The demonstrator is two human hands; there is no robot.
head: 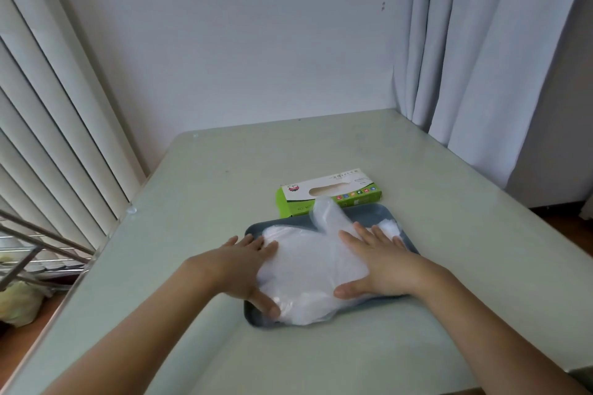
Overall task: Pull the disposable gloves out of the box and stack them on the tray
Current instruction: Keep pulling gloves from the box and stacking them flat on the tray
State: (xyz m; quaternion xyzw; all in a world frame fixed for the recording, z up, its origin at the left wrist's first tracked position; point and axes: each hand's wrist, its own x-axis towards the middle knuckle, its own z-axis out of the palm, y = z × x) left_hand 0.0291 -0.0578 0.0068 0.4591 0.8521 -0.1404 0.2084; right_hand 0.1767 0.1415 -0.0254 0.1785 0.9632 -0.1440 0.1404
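1. The left hand [244, 269] lies flat with straight fingers, pressing down on the left edge of the gloves [308, 269].
2. The right hand [382, 263] is also flat, spread over the right side of the pile, with its thumb pointing toward the left hand.
3. The gloves (clear, one flap reaching beyond the fingertips) lie under and between both hands, on the tray [369, 213].
4. The box [330, 194] sits just beyond the fingertips, by the tray's far rim, on the table [224, 170].
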